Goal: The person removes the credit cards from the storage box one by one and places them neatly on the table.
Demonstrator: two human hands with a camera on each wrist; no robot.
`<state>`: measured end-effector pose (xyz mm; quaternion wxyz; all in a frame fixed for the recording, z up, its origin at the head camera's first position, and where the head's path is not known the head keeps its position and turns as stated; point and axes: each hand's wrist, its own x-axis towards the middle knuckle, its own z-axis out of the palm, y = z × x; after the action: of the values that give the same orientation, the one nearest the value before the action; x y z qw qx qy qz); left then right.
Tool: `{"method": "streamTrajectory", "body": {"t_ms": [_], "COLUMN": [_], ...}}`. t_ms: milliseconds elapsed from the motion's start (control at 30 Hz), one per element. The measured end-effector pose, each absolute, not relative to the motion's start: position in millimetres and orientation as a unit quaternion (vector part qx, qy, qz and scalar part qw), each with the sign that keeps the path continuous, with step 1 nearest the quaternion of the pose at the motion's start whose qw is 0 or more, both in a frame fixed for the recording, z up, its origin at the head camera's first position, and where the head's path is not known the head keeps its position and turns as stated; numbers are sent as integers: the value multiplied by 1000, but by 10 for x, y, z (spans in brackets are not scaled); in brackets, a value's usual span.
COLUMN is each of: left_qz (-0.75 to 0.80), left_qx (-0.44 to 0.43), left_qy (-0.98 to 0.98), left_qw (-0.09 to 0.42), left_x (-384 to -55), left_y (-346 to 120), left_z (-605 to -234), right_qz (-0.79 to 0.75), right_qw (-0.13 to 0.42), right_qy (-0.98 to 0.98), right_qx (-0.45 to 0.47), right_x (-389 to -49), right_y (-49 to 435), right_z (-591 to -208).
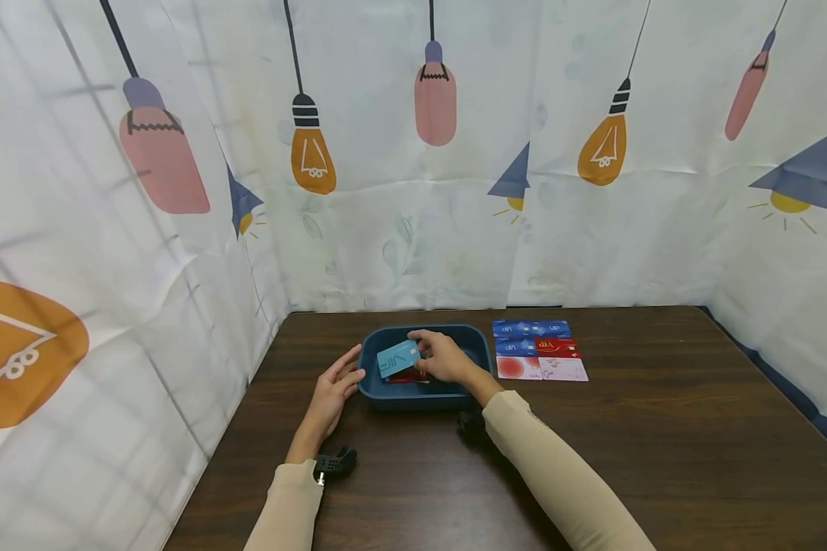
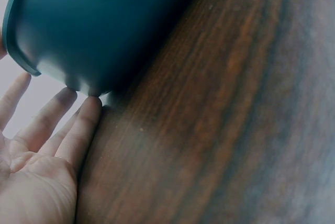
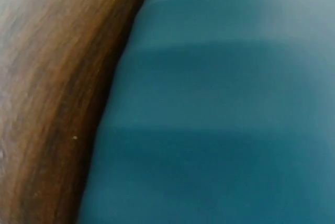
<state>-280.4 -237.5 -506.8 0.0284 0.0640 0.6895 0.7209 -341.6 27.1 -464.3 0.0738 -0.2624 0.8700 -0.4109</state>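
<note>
A light blue VIP card [image 1: 398, 358] is pinched between thumb and fingers of my right hand [image 1: 446, 358], over the inside of a dark blue plastic bin [image 1: 482, 344]. Under it, a dark red card [image 1: 408, 376] shows partly in the bin; the rest is hidden by the blue card and the hand. My left hand [image 1: 332, 392] is at the bin's left end with its fingers extended. In the left wrist view its fingertips [image 2: 92, 103] touch the bin's outer wall [image 2: 104, 30]. Only the bin's side [image 3: 209, 98] and the table appear in the right wrist view.
To the right of the bin, several cards lie in neat rows on the dark wood table [image 1: 661, 398]: blue cards [image 1: 513, 329], a red VIP card [image 1: 558, 348] and pale pink cards [image 1: 563, 369]. A white curtain [image 1: 386, 252] printed with lamps hangs behind and along both sides.
</note>
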Motion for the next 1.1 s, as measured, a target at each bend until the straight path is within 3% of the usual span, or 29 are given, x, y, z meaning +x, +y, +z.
{"method": "streamTrajectory", "body": {"t_ms": [533,1100], "left_qz": [722,721], "left_qx": [53,56], "left_qy": [690,690], "left_qw": [27,24], "left_x": [-2800,-2816], "left_y": [-2368,-2374], "left_z": [-5050,-5060], "right_qz": [-459,-472], "right_qw": [23,10], "right_qy": [855,847], "right_qx": [-240,-244], "right_x": [-3384,-3240], "right_y": [311,637], "right_z": [-4596,-4381]}}
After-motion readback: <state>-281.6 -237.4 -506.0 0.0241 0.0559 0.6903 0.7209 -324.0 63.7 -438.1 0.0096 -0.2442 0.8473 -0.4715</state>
